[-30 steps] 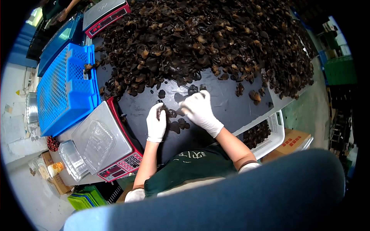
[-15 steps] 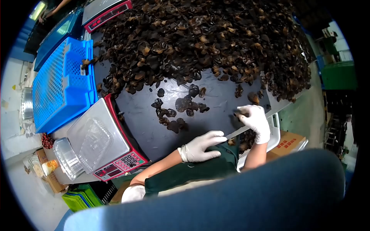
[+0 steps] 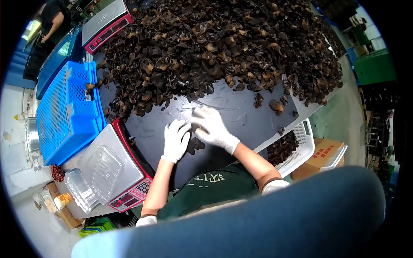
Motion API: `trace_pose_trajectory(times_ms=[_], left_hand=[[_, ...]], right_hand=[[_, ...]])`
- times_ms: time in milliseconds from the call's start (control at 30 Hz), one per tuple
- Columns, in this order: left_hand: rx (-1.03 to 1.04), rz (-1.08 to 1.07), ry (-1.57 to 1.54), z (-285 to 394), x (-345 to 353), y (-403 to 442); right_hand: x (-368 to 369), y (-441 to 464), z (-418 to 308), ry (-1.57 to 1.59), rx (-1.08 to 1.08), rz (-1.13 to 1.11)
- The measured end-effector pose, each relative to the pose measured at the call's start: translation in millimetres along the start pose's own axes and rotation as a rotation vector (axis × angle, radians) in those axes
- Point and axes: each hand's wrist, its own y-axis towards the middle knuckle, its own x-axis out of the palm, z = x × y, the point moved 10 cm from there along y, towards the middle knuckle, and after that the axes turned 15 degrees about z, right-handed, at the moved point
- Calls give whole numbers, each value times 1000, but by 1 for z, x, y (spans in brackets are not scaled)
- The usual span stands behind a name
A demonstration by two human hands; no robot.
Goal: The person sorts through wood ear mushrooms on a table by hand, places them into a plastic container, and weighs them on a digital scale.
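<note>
Dark fungus pieces (image 3: 211, 47) lie heaped on one worktop (image 3: 254, 114), a few near the left hand (image 3: 175, 139) and right hand (image 3: 213, 130); whether either grip holds any cannot be told. Two scales (image 3: 131, 170) stand leftward.

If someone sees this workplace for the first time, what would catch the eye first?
Probably the huge heap of dark, curled pieces covering the far part of the table. Next come the white-gloved left hand and right hand, close together at the table's near side beside a small dark cluster. The bright blue crate at the picture's left also stands out.
</note>
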Motion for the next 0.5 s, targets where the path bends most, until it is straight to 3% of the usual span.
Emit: trace_pose_trajectory(times_ms=[67,100,133,200,267,333,400,433,467,500], left_hand=[[-93,-26,-157,-6,-6,-27],[-166,-70,-228,-6,-14,-32],[-235,26,-251,-5,-30,-35],[-339,91,-338,-11,-53,-31],[-447,207,-334,-26,-66,-22],[-586,380,-325,-54,-73,-11],[-411,496,-166,-56,-78,17],[-296,526,89,-57,-74,21],[-239,534,220,-64,-67,25],[-240,493,163,-71,-59,30]], right_hand=[[-2,-25,-44,189,-299,179],[3,-31,-53,262,-268,95],[1,-32,-61,334,-236,10],[-23,-7,-64,447,-255,21],[-42,27,-41,258,-233,175],[-61,54,2,-56,-81,440],[-40,60,44,-337,39,565],[-16,63,61,-289,153,372],[-6,59,52,-394,36,389],[1,55,37,-332,-57,343]])
